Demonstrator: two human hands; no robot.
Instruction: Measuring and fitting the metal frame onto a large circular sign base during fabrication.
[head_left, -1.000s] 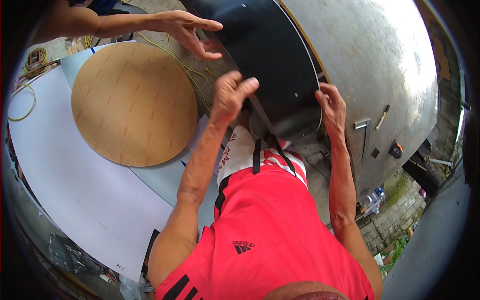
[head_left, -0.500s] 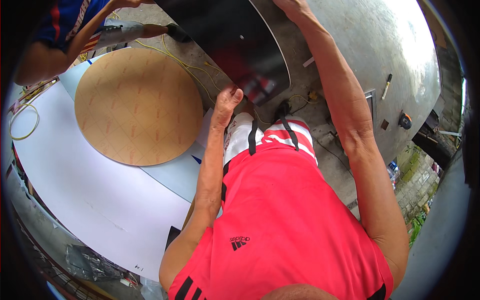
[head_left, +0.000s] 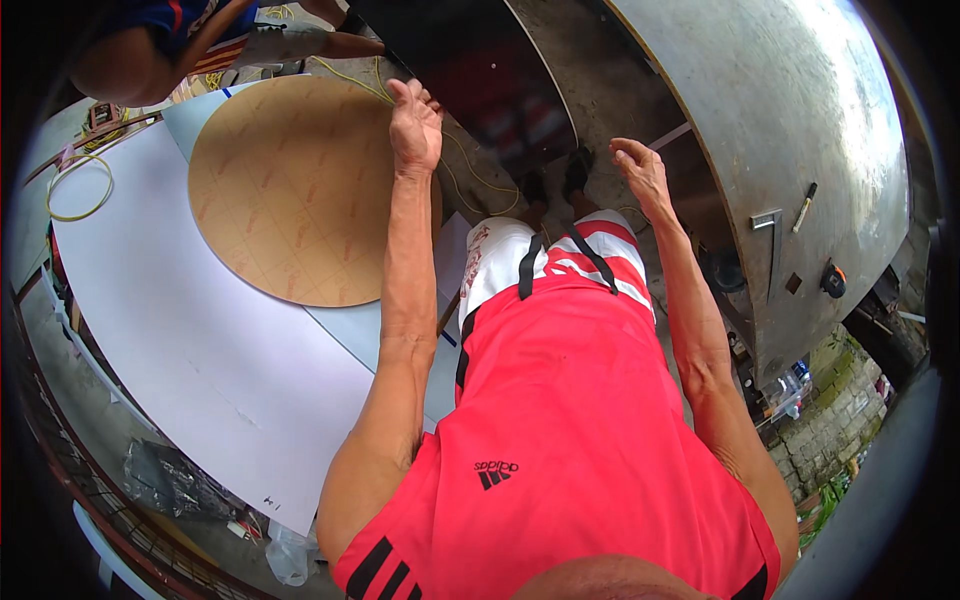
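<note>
A glossy black panel [head_left: 475, 70] with a pale edge stands at the top middle, beyond my feet. My left hand [head_left: 415, 130] is raised before its left side, apart from it, with thumb and fingers apart and holding nothing. Right of the panel, my right hand [head_left: 642, 178] hangs in the air, its fingers loosely stretched and nothing in them. Left of my left forearm lies a round brown board [head_left: 295, 195], covered in printed paper. It rests on large white and pale blue sheets [head_left: 200, 350].
On the right stands a metal-topped table [head_left: 800, 120] with a marker [head_left: 805, 207], a square [head_left: 770, 245] and a tape measure [head_left: 833, 280]. A co-worker [head_left: 150, 55] bends at the upper left. Yellow cable [head_left: 470, 165] runs over the floor.
Both my hands have let go of the black panel and drawn away from it. My right hand came down toward me; the left moved up and left. The view shifted, showing more of the table.
</note>
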